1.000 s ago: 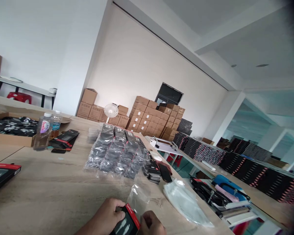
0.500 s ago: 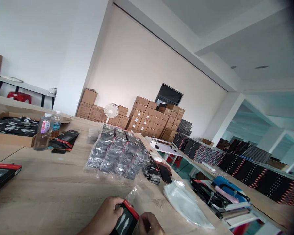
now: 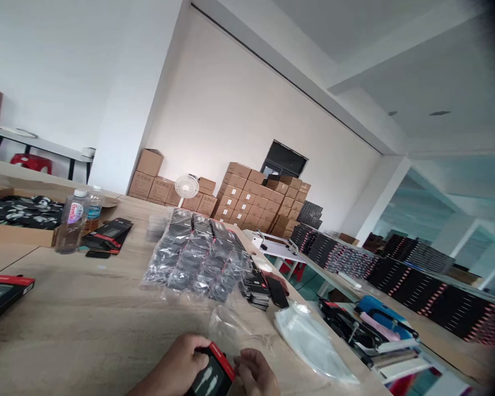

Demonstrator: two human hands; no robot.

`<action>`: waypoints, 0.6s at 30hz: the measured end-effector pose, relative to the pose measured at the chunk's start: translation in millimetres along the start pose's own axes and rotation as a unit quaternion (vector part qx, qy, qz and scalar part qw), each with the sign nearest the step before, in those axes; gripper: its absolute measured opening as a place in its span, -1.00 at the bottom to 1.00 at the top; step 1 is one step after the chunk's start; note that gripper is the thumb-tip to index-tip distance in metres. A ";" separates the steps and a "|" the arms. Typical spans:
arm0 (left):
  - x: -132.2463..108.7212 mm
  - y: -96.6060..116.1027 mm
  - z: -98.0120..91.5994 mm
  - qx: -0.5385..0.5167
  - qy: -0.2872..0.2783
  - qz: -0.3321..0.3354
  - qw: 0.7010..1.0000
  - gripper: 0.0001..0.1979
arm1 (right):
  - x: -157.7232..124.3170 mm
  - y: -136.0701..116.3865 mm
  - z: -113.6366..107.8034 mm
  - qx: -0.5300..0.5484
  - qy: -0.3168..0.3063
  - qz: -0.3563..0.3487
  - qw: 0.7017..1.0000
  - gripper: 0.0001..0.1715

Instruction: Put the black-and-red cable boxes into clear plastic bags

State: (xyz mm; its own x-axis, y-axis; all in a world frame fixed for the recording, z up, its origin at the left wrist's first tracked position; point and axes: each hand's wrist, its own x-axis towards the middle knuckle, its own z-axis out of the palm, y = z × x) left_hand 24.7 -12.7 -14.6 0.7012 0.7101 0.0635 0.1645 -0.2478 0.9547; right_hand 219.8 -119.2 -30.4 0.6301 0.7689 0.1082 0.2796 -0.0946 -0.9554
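Observation:
My left hand (image 3: 180, 363) grips a black and red cable box (image 3: 211, 374) with white connectors pictured on its front. A thin clear plastic bag (image 3: 225, 327) spreads out past the box's upper end, over the table. At the box's right edge, the fingers of my right hand (image 3: 256, 373) are pinched on the bag's film, which is hard to see there. Ahead lie several rows of boxes in clear bags (image 3: 200, 258). A fan of flat clear bags (image 3: 309, 341) rests to the right.
Another cable box (image 3: 4, 297) lies at the left edge. Behind it are two bottles (image 3: 72, 223), dark packaging (image 3: 109, 234) and an open carton (image 3: 20, 234). A phone (image 3: 277, 291) sits beside stacked black cards (image 3: 256, 289). Tools (image 3: 355, 330) stand off the table's right side.
My right hand has shifted slightly up along the box edge, its fingers now more visible. The clear bag beyond the box has changed shape a little. My left hand keeps its hold.

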 end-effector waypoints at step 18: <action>-6.0 12.9 -0.4 -0.028 -0.072 0.028 0.997 -0.60 | -2.7 -0.8 5.4 -0.359 0.113 -0.099 0.921 -0.84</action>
State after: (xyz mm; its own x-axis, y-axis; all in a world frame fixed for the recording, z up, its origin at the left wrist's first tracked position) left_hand 22.3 -19.9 -2.5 0.8008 0.5938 0.0786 0.0858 -0.2436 0.9661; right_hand 214.0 -117.8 -31.4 0.6270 0.6727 0.3930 0.7615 -0.4228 -0.4912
